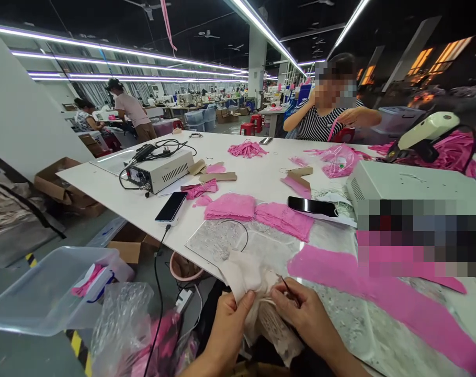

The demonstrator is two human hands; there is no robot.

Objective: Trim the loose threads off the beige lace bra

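Left hand [232,320] pinched cream fabric [244,269] at the worktop's [277,175] near edge, right hand [303,303] grasped a slim dark tool [286,285] and touched the fabric too, stacked pink fabric pieces [230,208] lay just beyond, a black smartphone [171,206] rested by the left edge

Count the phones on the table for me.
3: a phone near the table's left edge, a black phone by the right-hand pink stack, and apparently a small phone beside the pink straps. Clutter may hide others.
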